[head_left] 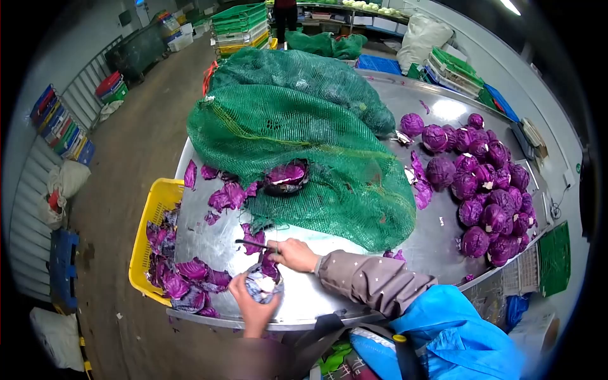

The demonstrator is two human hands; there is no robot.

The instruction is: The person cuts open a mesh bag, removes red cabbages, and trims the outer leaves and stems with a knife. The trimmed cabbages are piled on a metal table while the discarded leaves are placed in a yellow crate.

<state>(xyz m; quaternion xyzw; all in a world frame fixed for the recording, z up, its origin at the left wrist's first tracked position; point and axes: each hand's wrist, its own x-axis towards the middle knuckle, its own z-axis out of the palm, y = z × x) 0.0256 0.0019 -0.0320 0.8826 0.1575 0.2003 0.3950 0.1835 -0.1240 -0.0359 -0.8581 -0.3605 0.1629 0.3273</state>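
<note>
Purple cabbage [265, 283], pale-veined, partly whitish

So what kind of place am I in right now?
Probably a vegetable trimming or packing room: purple cabbages are heaped on a big metal table, a green mesh sack lies on it too, and plastic crates are stacked behind.

The person wears a brownish sleeve [377, 275] with small pale marks — gathered at the cuff. Bright blue material [453, 335] covers the upper arm.
</note>
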